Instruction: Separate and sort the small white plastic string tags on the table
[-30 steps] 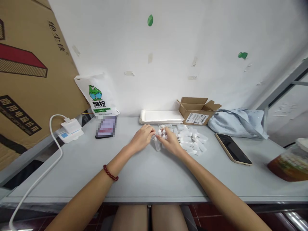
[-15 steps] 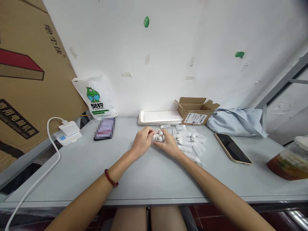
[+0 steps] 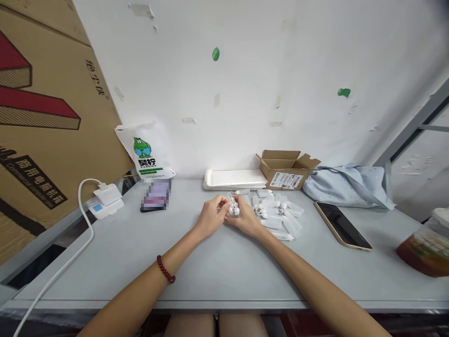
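Note:
My right hand is wrapped round a cluster of small squeeze bottles, translucent with white caps, just above the table. From the other side, my left hand pinches at the top of the cluster, fingertips against one of the bottles. Its fingers partly hide what they grip. To the right of my right hand lies a loose pile of similar squeeze bottles, several of them overlapping on their sides.
Behind the hands lie a white flat stack and an open cardboard box. A phone, a blue cloth bag and a drink container stand right. Another phone, a white charger and a large carton are left.
The view has tilted slightly up, so everything sits lower. My left fingers have shifted closer in over the bottles' caps. My right hand keeps its hold on the cluster.

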A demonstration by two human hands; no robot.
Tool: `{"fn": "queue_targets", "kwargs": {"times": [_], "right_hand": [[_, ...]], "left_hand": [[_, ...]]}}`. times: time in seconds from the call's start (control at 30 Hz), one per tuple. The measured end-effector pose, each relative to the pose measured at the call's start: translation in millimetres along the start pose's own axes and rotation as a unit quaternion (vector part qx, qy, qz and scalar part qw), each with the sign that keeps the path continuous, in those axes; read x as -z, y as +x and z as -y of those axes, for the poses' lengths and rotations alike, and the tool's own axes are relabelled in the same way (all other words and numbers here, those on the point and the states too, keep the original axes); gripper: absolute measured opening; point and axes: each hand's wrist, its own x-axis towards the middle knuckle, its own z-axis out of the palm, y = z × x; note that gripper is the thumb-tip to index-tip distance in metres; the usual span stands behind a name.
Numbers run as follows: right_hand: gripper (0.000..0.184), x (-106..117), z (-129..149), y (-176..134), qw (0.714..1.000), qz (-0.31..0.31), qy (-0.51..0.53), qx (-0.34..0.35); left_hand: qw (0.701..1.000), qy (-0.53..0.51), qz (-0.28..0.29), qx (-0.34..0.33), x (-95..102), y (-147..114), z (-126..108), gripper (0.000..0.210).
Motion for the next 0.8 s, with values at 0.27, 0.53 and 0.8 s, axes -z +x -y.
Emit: {"fn": "queue_targets", "kwargs": {"times": [0.27,0.53,0.8], "right_hand": [[0.033,3,4,0,0.999,0.009,-0.028,-0.018],[0.027,3,3,3,0.996,-0.055,0.018,-0.065],[0.024,2,2,5,0.992,-0.091,0.043,-0.077]], "left_hand": [[1.000,-0.014,0.000,0.013,1.6,2,-2,0.026],[0.969,0.170,-0.175,0.025,42.4,21,11,0.018],[0.931,0.361,0.025,-0.056,35.8,29,49,0.037]]}}
